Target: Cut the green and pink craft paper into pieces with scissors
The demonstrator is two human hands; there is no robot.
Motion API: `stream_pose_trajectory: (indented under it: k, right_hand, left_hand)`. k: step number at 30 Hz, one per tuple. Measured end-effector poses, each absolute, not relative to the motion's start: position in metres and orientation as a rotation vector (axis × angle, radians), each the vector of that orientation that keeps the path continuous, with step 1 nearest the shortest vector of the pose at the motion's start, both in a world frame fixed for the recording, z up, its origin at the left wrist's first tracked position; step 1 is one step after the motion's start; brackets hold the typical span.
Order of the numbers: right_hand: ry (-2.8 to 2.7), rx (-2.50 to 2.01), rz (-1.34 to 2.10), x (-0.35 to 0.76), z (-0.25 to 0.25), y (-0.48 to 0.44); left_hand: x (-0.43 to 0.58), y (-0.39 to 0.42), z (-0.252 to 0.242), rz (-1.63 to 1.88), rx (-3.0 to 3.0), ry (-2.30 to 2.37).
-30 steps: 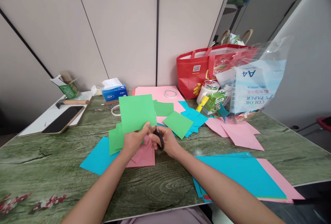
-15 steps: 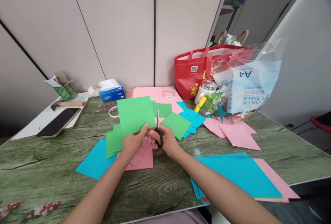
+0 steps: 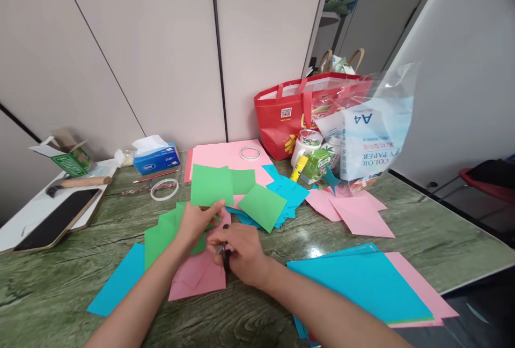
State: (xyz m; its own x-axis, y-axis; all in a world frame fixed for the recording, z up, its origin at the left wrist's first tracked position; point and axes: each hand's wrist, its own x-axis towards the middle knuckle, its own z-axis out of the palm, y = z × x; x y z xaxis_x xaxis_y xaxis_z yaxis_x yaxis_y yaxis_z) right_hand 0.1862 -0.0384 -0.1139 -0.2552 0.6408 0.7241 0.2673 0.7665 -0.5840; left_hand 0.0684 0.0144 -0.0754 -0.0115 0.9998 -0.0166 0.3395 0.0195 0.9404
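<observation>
My left hand (image 3: 197,222) is at the near edge of a square green paper sheet (image 3: 211,184), its thumb and fingers closing on that edge; the fingertips underneath are partly hidden. My right hand (image 3: 243,251) is wrapped round a pair of scissors with a black handle (image 3: 227,261), of which only parts of the handle and metal show. Beneath both hands lie pink paper pieces (image 3: 201,278). More green sheets (image 3: 155,241) lie beside and under my left forearm, over a blue sheet (image 3: 120,283). Another green square (image 3: 263,206) rests on several blue pieces (image 3: 295,195).
Large blue sheets (image 3: 354,283) are stacked at front right. Behind stand a red bag (image 3: 277,123), a plastic paper packet (image 3: 370,139), a glue stick (image 3: 298,168) and a tissue box (image 3: 156,159). Tape rolls (image 3: 164,190), a hammer (image 3: 80,182) and a phone (image 3: 56,219) lie about.
The green sheet has gone from raised in my left hand to lower and farther away. My right hand has dropped toward me, the scissors turned from pointing up. The view has shifted right.
</observation>
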Motion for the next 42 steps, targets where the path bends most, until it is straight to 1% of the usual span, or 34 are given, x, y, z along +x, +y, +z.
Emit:
stream_pose_trajectory:
  k: [4,8,11,14,18,23,26,30,32,34,36,39,42]
  right_hand:
    - [-1.972,-0.656,0.279,0.186,-0.117,-0.038]
    - [-1.907,-0.623,0.138,0.187,-0.115,-0.035]
    - [-1.824,-0.625,0.117,0.187,-0.114,-0.033]
    - [-1.757,-0.641,0.129,0.188,-0.112,-0.032]
    - [-1.603,-0.703,0.104,0.193,-0.102,-0.032]
    - [-1.328,-0.859,0.069,0.204,-0.089,-0.026]
    - [-1.136,-0.941,0.214,0.208,-0.089,-0.019]
    - [-0.995,-0.898,0.801,0.206,-0.095,-0.012]
    - [-0.932,-0.900,1.003,0.204,-0.096,-0.011]
    - [-0.844,-0.913,1.042,0.204,-0.097,-0.010]
    - [-0.742,-0.903,0.986,0.206,-0.096,-0.008]
    - [-0.637,-0.874,0.913,0.207,-0.095,-0.008]
    - [-0.623,-0.844,0.937,0.204,-0.096,-0.010]
  left_hand:
    - [0.082,0.046,-0.070,0.907,1.455,1.350]
    - [0.095,0.069,-0.086,0.738,1.516,1.345]
    - [0.104,0.073,-0.097,0.668,1.605,1.328]
    - [0.109,0.070,-0.099,0.657,1.677,1.302]
    - [0.100,0.062,-0.081,0.687,1.727,1.318]
    - [0.060,0.043,-0.043,0.844,1.857,1.357]
    - [0.038,0.026,-0.022,0.875,1.974,1.370]
    - [0.023,0.007,-0.009,0.782,2.081,1.295]
    - [0.021,0.003,-0.012,0.853,2.002,1.285]
    - [0.019,0.002,-0.021,1.036,1.811,1.294]
    - [0.020,0.002,-0.033,1.178,1.547,1.266]
    - [0.025,-0.004,-0.055,1.134,1.269,1.075]
    - [0.038,-0.015,-0.073,1.001,1.242,0.973]
